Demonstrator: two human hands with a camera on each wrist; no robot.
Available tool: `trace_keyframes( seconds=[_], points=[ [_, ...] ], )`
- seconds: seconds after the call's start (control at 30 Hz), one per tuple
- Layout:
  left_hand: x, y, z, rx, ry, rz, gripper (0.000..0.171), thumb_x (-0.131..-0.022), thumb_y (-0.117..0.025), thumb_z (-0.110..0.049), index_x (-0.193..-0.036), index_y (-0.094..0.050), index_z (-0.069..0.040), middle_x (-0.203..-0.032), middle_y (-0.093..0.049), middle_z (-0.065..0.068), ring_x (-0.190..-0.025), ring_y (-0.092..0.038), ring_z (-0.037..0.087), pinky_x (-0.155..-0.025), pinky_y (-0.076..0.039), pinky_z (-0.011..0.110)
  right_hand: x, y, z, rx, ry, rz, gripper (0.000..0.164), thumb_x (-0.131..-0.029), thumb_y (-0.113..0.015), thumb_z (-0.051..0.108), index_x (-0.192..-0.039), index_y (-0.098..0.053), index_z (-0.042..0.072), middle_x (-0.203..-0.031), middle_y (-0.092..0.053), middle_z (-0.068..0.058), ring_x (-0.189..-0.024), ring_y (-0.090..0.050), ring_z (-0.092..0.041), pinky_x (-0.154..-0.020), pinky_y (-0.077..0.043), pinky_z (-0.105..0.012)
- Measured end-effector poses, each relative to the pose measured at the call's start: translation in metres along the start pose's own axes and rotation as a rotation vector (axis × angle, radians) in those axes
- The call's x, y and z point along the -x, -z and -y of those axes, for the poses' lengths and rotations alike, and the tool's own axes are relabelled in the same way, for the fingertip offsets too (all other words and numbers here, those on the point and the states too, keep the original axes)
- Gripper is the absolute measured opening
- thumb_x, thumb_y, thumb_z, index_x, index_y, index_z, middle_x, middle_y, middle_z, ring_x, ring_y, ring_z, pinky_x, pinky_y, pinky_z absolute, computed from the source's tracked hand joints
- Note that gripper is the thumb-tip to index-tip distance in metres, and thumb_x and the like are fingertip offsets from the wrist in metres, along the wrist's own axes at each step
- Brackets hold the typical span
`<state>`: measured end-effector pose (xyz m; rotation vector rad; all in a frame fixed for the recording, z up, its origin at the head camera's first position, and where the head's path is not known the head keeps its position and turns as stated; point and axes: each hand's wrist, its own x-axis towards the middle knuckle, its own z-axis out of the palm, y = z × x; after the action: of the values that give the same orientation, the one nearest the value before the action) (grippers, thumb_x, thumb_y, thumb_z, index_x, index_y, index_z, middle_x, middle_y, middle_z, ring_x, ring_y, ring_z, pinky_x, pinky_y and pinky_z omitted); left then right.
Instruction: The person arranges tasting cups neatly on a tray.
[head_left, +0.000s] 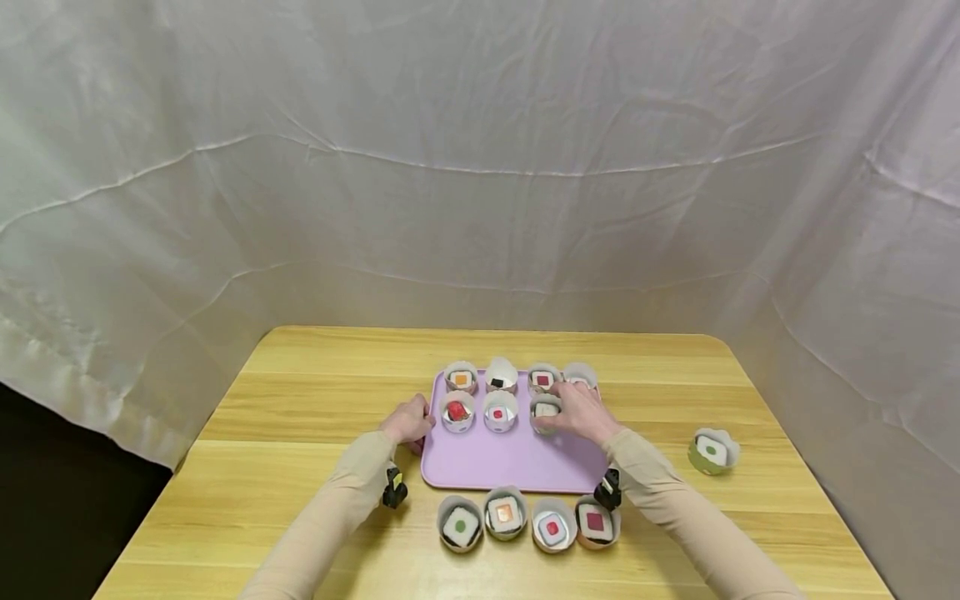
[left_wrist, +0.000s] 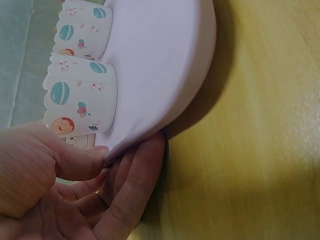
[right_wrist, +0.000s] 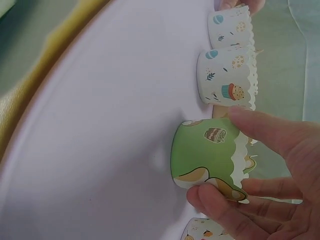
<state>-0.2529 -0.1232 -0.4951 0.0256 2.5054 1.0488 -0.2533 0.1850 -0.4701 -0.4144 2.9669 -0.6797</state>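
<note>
Lilac tray (head_left: 495, 462): we judge 6 cups (head_left: 500, 425) placed | Green cup (right_wrist: 207, 152): at tray's front row, right hand (head_left: 582, 412) fingers gripping it | Left hand (head_left: 408, 421): fingers pinching tray | Likely remaining: 5 cups (head_left: 457, 503) on surface (head_left: 300, 417), outside tray

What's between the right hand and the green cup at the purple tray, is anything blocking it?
Nothing visible does: the right hand grips the green cup directly. A white cup stands beside it on the purple tray, but not between the hand and the green cup.
</note>
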Motion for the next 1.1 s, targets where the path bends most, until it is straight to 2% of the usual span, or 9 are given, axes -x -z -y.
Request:
trace_keyframes(
  seconds=[0.67, 0.73, 0.8, 0.9, 0.97, 1.1],
  points=[
    [-0.001, -0.001, -0.001, -0.013, 0.005, 0.001, 0.006, -0.102, -0.05, -0.006, -0.1, -0.048, 0.0, -0.083, -0.058, 0.015, -0.061, -0.064, 0.02, -0.053, -0.062, 0.029, 0.0, 0.0, -0.003, -0.011, 0.0, -0.009, 0.046, -0.074, -0.088, 0.036, -0.098, -0.07, 0.001, -0.079, -0.067, -0.009, -0.069, -0.054, -0.017, -0.064, -0.048, -0.031],
    [0.0, -0.001, -0.001, -0.017, 0.006, 0.001, 0.007, -0.102, -0.05, -0.006, -0.1, -0.048, 0.0, -0.083, -0.058, 0.015, -0.061, -0.064, 0.02, -0.054, -0.062, 0.029, 0.002, -0.001, -0.005, -0.012, 0.022, -0.01, 0.05, -0.075, -0.088, 0.036, -0.103, -0.07, -0.001, -0.085, -0.071, -0.011, -0.073, -0.059, -0.02, -0.068, -0.053, -0.036],
    [0.0, -0.001, -0.002, -0.022, 0.006, -0.001, 0.007, -0.102, -0.05, -0.006, -0.1, -0.048, 0.0, -0.083, -0.058, 0.015, -0.061, -0.064, 0.02, -0.053, -0.061, 0.029, 0.004, -0.001, -0.007, -0.033, 0.031, -0.004, 0.055, -0.076, -0.087, 0.036, -0.111, -0.068, -0.003, -0.096, -0.073, -0.017, -0.085, -0.066, -0.029, -0.081, -0.057, -0.046],
    [0.0, -0.002, -0.001, -0.021, 0.007, -0.003, 0.007, -0.102, -0.05, -0.007, -0.1, -0.048, 0.0, -0.082, -0.058, 0.014, -0.06, -0.064, 0.019, -0.053, -0.061, 0.028, 0.01, 0.002, -0.012, -0.082, 0.035, 0.011, 0.065, -0.078, -0.086, 0.036, -0.124, -0.063, -0.005, -0.115, -0.071, -0.023, -0.103, -0.065, -0.039, -0.094, -0.054, -0.056],
    [-0.001, -0.002, -0.001, -0.016, 0.007, -0.003, 0.007, -0.102, -0.05, -0.007, -0.099, -0.048, 0.0, -0.082, -0.057, 0.014, -0.06, -0.063, 0.019, -0.053, -0.061, 0.028, 0.014, 0.005, -0.017, -0.138, 0.023, 0.027, 0.07, -0.079, -0.085, 0.034, -0.13, -0.059, -0.005, -0.121, -0.067, -0.026, -0.107, -0.065, -0.04, -0.096, -0.054, -0.056],
    [-0.002, -0.004, -0.001, -0.002, 0.002, -0.001, 0.007, -0.102, -0.05, -0.006, -0.099, -0.047, 0.0, -0.082, -0.057, 0.015, -0.059, -0.063, 0.02, -0.052, -0.061, 0.029, 0.028, 0.013, -0.029, -0.252, 0.029, 0.041, 0.074, -0.081, -0.084, 0.03, -0.138, -0.052, -0.006, -0.125, -0.063, -0.03, -0.103, -0.067, -0.038, -0.091, -0.059, -0.051]
  ],
)
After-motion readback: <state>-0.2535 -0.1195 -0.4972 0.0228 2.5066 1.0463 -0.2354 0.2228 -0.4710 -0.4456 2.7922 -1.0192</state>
